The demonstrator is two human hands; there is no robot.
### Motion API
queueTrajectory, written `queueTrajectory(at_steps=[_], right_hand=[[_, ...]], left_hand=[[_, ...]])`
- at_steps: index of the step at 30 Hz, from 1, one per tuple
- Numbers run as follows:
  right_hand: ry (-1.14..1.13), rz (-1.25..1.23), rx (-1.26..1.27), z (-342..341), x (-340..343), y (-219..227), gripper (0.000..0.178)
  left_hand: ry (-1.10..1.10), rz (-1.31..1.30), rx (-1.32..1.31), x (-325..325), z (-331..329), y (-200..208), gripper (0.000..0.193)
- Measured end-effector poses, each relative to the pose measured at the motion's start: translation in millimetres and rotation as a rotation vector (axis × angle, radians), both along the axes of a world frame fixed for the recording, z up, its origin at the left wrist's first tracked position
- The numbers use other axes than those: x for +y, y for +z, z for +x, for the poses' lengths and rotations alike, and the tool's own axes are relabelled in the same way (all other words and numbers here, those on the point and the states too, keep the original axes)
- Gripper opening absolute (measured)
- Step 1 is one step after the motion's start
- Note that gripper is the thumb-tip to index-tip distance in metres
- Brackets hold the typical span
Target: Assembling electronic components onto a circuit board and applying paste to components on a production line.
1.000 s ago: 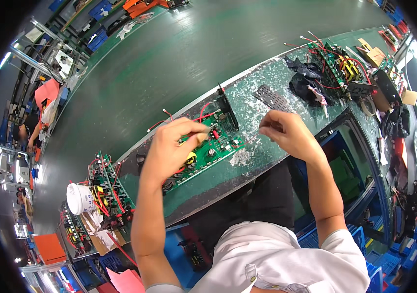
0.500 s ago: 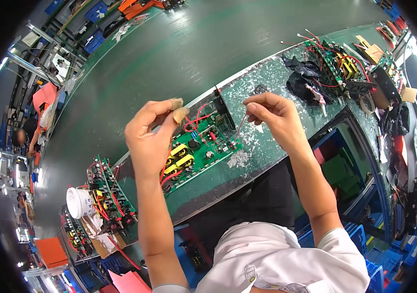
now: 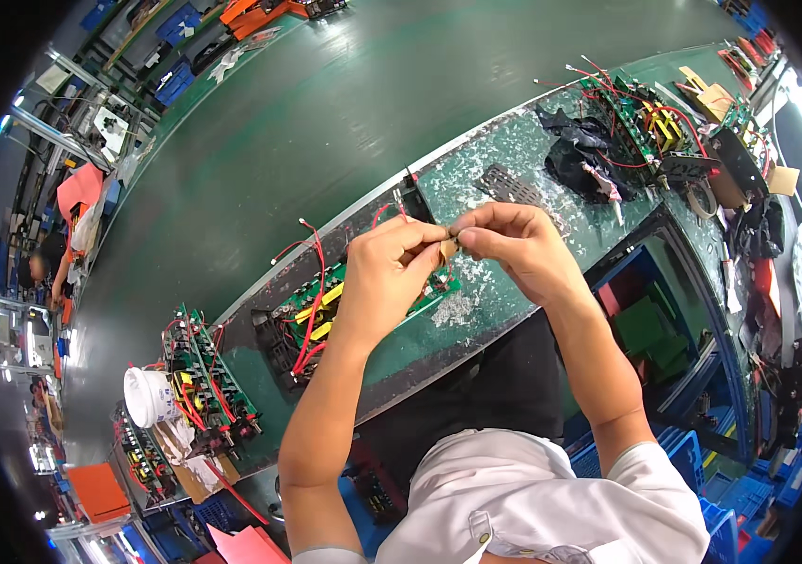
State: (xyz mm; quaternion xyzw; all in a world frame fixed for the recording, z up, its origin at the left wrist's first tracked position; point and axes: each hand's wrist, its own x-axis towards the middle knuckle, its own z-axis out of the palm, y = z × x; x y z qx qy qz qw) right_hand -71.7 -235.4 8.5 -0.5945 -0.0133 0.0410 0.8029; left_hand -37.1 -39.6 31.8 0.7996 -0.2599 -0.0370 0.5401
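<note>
A green circuit board (image 3: 434, 287) with yellow-wrapped coils and red wires lies on the bench below my hands. My left hand (image 3: 390, 277), with tan finger covers on its fingertips, is closed in a pinch over the board. Meeting it tip to tip, my right hand (image 3: 518, 252) is also pinched shut, over the board's right end. A tiny dark bit shows between the fingertips; the thin wire pinched by my right hand earlier is mostly hidden there. Two red leads (image 3: 318, 273) stand up left of my left hand.
A dark perforated plate (image 3: 511, 185) lies on the scuffed bench beyond my right hand. Black cloth (image 3: 578, 155) and more wired boards (image 3: 650, 122) are at the right. At the left stand further boards (image 3: 208, 367) and a white tub (image 3: 149, 397). An open drawer frame (image 3: 674, 310) sits at lower right.
My left hand has moved right and down to meet my right hand, which has come slightly left and lower. The board's left end and its red leads are now uncovered.
</note>
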Motion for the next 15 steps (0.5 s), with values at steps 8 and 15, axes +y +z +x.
queueTrajectory(at_steps=[8,15], right_hand=[[-0.112,-0.084,-0.134,15,31,-15,0.027],[-0.296,-0.629,-0.311,59,49,-65,0.060]], left_hand=[[0.102,0.185,-0.320,11,9,-1,0.017],[0.369,0.222,-0.140,25,53,-40,0.020]])
